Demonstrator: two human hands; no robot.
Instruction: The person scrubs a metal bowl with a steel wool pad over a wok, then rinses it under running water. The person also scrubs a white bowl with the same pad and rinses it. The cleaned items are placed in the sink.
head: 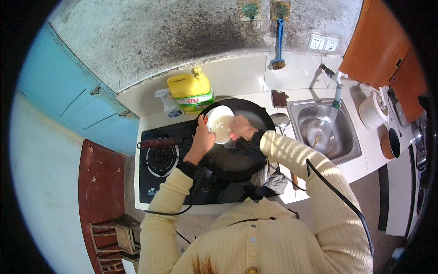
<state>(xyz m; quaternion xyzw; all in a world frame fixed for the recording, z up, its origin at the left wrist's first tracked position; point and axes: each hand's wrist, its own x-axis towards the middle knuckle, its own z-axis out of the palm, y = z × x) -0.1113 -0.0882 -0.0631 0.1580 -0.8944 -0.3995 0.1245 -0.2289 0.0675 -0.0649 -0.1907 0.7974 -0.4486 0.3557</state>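
A white bowl (pixel 219 118) is tilted over a large black wok (pixel 222 164), its inside facing me, with small pale bits on it. My left hand (pixel 202 137) grips the bowl by its left rim, thumb at the lower edge. At the bowl's right side is my right hand (pixel 244 128), blurred, with its fingers curled in. Whether anything is inside those fingers cannot be made out. Cloudy liquid seems to lie in the wok, which sits on the right part of a black gas hob (pixel 212 195).
Left of the wok are its handle (pixel 159 143) and a burner (pixel 160 159). A yellow detergent jug (pixel 190 89) and spray bottle (pixel 169 102) stand behind. A grey rag (pixel 273 179) lies near my right sleeve. Water runs from a tap (pixel 337 82) into a bowl in the sink (pixel 349 150).
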